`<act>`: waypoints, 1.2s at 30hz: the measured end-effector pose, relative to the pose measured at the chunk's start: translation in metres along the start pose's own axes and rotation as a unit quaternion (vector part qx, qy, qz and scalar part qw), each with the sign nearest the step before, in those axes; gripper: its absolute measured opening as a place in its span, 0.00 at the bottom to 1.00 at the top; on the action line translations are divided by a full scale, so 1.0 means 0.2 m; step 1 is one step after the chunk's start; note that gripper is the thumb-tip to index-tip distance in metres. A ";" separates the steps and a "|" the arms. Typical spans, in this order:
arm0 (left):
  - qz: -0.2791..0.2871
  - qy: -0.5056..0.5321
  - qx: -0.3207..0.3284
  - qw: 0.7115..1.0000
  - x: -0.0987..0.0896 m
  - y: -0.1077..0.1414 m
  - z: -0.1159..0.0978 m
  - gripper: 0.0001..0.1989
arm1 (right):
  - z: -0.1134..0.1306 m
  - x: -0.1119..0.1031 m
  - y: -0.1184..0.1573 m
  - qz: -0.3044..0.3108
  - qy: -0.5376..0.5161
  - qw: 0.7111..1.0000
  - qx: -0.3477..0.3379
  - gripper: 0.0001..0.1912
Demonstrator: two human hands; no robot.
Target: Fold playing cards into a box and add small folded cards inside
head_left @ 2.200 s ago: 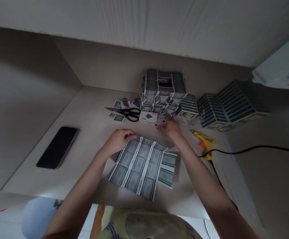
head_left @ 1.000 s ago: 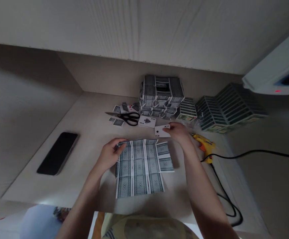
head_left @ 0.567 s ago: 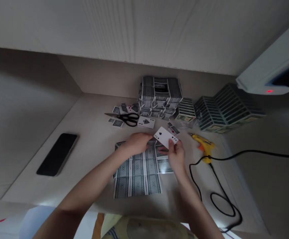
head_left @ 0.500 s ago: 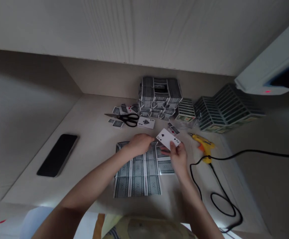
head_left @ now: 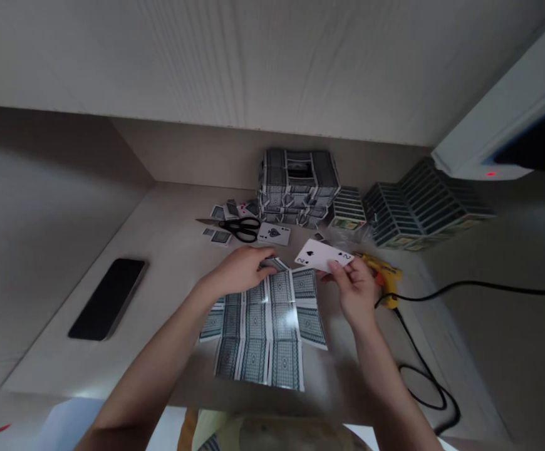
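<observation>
My left hand [head_left: 239, 270] pinches the top edge of a panel [head_left: 271, 326] made of joined playing cards, patterned backs up. The panel looks tilted, with its top edge raised off the table. Card flaps stick out at its left and right sides. In my right hand [head_left: 358, 289] is a two of spades playing card [head_left: 317, 253], face up, held by its right end between thumb and fingers. This card hovers just beyond the panel's upper right corner. Behind my right hand lies a yellow glue gun [head_left: 389, 277], partly covered by the fingers.
Black scissors [head_left: 242, 228] lie among cut card pieces [head_left: 220, 237], beside an ace of spades [head_left: 274, 233]. A box-like card structure [head_left: 299, 185] stands at the back, with stacked card packs [head_left: 425, 203] to its right. A phone [head_left: 109, 299] lies left. The glue gun's cord [head_left: 465, 283] crosses the right side.
My left hand has moved left along the panel's top edge, and the panel has lifted and tilted. My right hand has shifted right with the two of spades, towards the glue gun.
</observation>
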State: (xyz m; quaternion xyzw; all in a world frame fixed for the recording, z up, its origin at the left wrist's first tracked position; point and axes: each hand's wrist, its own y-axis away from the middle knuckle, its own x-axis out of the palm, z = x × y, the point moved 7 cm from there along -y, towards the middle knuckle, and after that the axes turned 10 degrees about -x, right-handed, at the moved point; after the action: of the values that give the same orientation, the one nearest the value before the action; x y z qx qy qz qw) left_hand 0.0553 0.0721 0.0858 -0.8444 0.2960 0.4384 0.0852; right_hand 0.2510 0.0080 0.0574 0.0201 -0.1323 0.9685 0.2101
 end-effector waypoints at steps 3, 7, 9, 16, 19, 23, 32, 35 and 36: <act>-0.026 -0.032 -0.032 0.999 -0.01 -0.01 0.06 0.12 | 0.11 0.07 0.01 -0.011 -0.013 0.999 -0.029 0.10; -0.056 -0.098 -0.071 0.991 0.00 -0.03 0.11 0.12 | 0.15 0.20 0.04 0.011 -0.038 0.999 -0.012 0.11; -0.062 -0.110 -0.079 0.989 -0.01 -0.04 0.12 0.12 | 0.09 0.24 0.06 0.035 -0.013 0.999 0.009 0.11; -0.054 0.007 -0.062 0.997 -0.06 -0.02 0.12 0.14 | -0.06 0.20 0.06 0.022 0.049 0.998 -0.014 0.11; -0.053 0.030 -0.061 0.996 -0.07 -0.02 0.11 0.14 | -0.06 0.19 0.07 0.038 0.076 0.996 -0.030 0.10; -0.049 0.028 -0.053 0.997 -0.05 -0.03 0.11 0.14 | -0.06 0.18 0.07 0.046 0.113 0.992 -0.042 0.09; -0.026 0.016 -0.045 0.999 -0.03 -0.03 0.10 0.14 | 0.04 0.16 -0.01 0.121 0.254 0.948 -0.152 0.08; -0.032 0.001 -0.048 0.998 -0.02 -0.04 0.10 0.13 | 0.07 0.18 -0.03 0.160 0.277 0.933 -0.163 0.09; -0.035 -0.005 -0.050 0.998 -0.02 -0.05 0.10 0.13 | 0.08 0.18 -0.04 0.174 0.282 0.929 -0.165 0.09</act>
State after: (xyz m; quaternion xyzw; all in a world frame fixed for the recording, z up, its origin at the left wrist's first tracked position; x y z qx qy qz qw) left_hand 0.0452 0.0893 0.0751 -0.8551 0.2432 0.4540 0.0596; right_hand 0.2205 0.0254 0.0782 -0.3124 -0.2269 0.9200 0.0674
